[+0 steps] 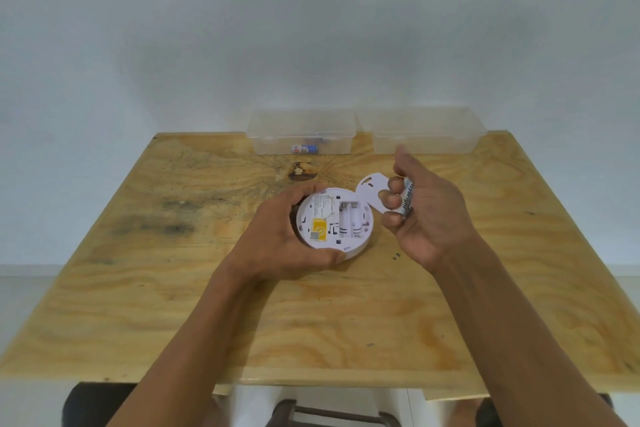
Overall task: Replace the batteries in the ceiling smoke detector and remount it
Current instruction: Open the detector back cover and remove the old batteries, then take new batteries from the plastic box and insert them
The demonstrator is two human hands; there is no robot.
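White battery (408, 199) pinched in my right hand (426, 208), just right of the detector (334, 218) my left hand (277, 239) grips; its bay runs near-to-far.

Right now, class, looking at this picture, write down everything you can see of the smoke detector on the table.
The smoke detector is a round, white, plastic-looking disc, turned underside up and tilted toward the camera. Its battery compartment lies open and looks empty. A yellow label with a small code sits on its near left part, and fine print above that. The left hand grips its rim, thumb at the near edge. Its lower edge seems to rest on the wooden table.
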